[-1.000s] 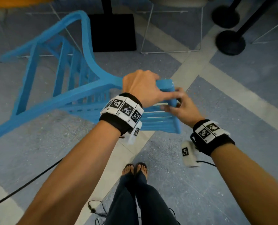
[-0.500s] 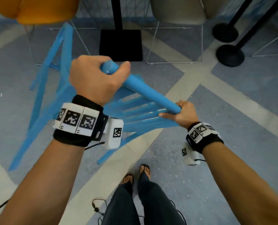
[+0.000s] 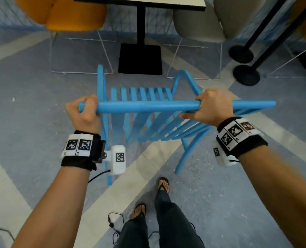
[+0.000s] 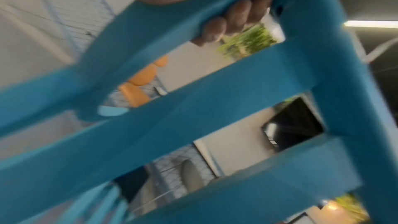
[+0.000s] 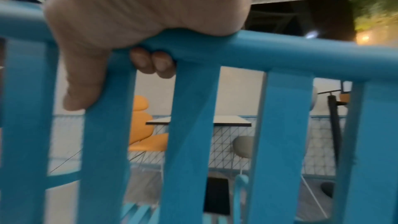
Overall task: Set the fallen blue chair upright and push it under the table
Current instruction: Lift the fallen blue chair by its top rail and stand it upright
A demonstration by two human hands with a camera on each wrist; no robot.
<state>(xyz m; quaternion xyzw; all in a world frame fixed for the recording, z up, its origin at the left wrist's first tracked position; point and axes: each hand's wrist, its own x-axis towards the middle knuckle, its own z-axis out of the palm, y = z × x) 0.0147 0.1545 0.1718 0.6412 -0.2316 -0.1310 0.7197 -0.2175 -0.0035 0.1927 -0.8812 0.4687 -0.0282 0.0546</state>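
The blue chair point(image 3: 148, 111) now stands on its legs on the floor point(image 3: 32, 108), its seat slats facing the table point(image 3: 139, 2) and its back toward the person. The first half of the task, getting it upright, looks done or very nearly so; from the head view I cannot tell whether all four feet are flat on the floor, as the near right leg slants and the frame seems a little skewed.

The left hand point(image 3: 84, 113) is wrapped around the left end of the top rail, fingers point(image 4: 228, 21) curled under it in the left wrist view. The right hand point(image 3: 211, 110) clasps the same rail further right, with a stretch of rail sticking out beyond it; the right wrist view shows fingertips point(image 5: 150, 60) tucked behind the rail between two back slats and the thumb lying along a slat.

What remains is the push. The chair sits well short of the table, its front edge near the black square base point(image 3: 139, 58) of the table's post, with the seat not yet under the surface's near edge. An orange chair point(image 3: 68, 13) stands at the table's left and a grey chair point(image 3: 202, 20) at its right, so the blue one should go in between them, straight toward the post.
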